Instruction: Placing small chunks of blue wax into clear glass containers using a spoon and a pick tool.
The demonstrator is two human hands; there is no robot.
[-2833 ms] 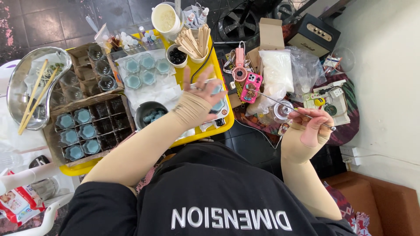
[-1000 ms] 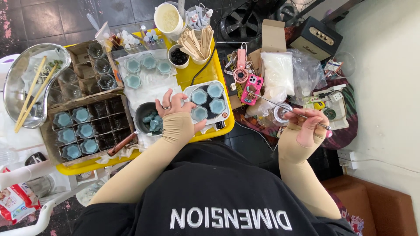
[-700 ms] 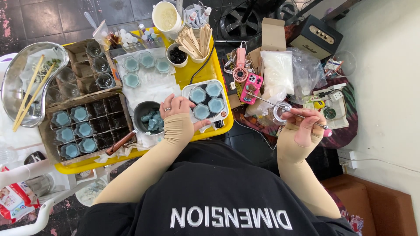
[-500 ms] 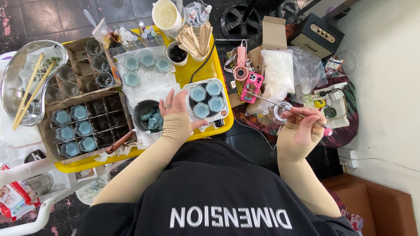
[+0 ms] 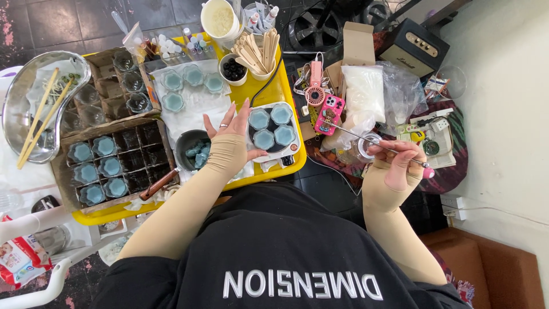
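- Pale blue wax is seen in three flower-shaped glass cups [image 5: 267, 127] set close together on a small white hot plate [image 5: 293, 146], which rests at the right end of a yellow tray [image 5: 287, 91].
- The left hand [image 5: 230, 130] is held open, fingers spread and raised, just beside the left edge of the hot plate; nothing is gripped, and contact with the nearest cup cannot be confirmed.
- The right hand [image 5: 400, 163] is closed in a pinch on a thin metal rod [image 5: 366, 137], which is held out over the clutter off the tray's right side, well apart from the cups.
- Handling judgement: the cups are judged light but breakable and smooth, probably warm, with contents that may be liquid. A hold by the side walls, kept level, is advised; the rim should be avoided.
- A small dark pan [image 5: 190, 147] holding blue wax pieces sits just left of the left hand, its wooden handle pointing toward the body.
- A cardboard divider box [image 5: 63, 166] with filled cups occupies the tray's left part; more cups stand on white paper [image 5: 191, 111] behind.
- Edges: the hot plate stands near the tray's right and near edges, with its cord running away behind it.
- Open room is scant; the freest space lies on the white paper between the pan and the far cups.
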